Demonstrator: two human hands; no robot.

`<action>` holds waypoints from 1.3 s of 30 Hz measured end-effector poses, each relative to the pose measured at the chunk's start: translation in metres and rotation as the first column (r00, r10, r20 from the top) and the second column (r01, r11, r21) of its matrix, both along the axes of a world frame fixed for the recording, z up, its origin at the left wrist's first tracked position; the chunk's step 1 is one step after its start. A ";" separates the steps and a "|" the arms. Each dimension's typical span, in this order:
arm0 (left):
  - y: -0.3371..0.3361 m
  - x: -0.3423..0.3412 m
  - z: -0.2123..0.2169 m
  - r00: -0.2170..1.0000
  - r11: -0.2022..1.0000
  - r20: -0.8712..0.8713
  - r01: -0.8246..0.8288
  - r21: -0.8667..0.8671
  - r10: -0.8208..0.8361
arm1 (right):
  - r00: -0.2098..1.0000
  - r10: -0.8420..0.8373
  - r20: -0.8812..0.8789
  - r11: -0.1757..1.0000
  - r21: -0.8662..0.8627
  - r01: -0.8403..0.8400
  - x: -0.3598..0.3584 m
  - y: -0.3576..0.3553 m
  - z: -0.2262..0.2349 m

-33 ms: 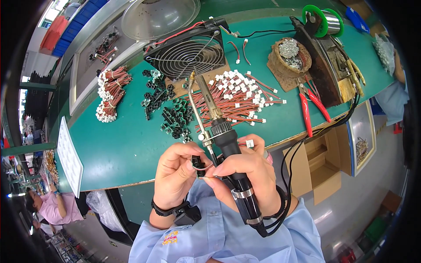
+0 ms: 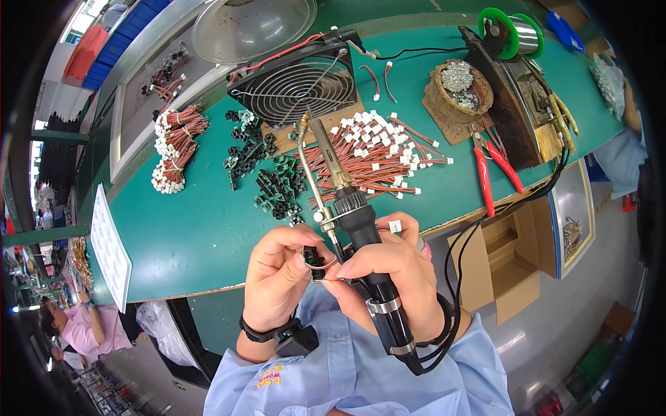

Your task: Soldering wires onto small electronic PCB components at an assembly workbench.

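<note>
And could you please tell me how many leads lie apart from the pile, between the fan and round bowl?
2: a left lead nearer the fan, and a right lead nearer the bowl.

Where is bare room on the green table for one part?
Between the white tray and the left hand; smaller, between two short wires and the round bowl. Crowded: before the fan, with black parts and connector wires.

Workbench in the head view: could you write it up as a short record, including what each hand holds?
Left hand: pinching a small black part
Right hand: gripping a soldering iron and a lead with a white plug
Beyond the hands: loose black parts, a pile of white-plugged wires, a black fan
Left: tied wire bundles, a white tray
Right: red-handled pliers, a green-flanged spool
</note>
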State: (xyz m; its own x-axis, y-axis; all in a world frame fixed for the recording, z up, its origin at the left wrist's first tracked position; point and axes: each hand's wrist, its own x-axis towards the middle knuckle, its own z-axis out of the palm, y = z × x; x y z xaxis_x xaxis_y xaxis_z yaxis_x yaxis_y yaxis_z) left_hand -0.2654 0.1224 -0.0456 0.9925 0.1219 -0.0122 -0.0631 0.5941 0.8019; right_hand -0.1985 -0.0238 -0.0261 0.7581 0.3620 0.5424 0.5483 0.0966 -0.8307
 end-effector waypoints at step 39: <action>0.051 -0.024 0.020 0.773 -0.140 0.289 -0.255 0.957 0.565 | 0.946 0.141 -0.293 0.990 0.037 -0.136 -0.011 0.002 -0.006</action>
State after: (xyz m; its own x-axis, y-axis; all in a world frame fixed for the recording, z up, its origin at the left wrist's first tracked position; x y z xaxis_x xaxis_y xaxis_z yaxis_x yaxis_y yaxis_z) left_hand -0.2896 0.1739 -0.0260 0.7285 0.5540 0.4030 0.2657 -0.7707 0.5791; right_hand -0.2094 -0.0222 -0.0323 0.8279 0.4680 0.3092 0.2600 0.1684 -0.9508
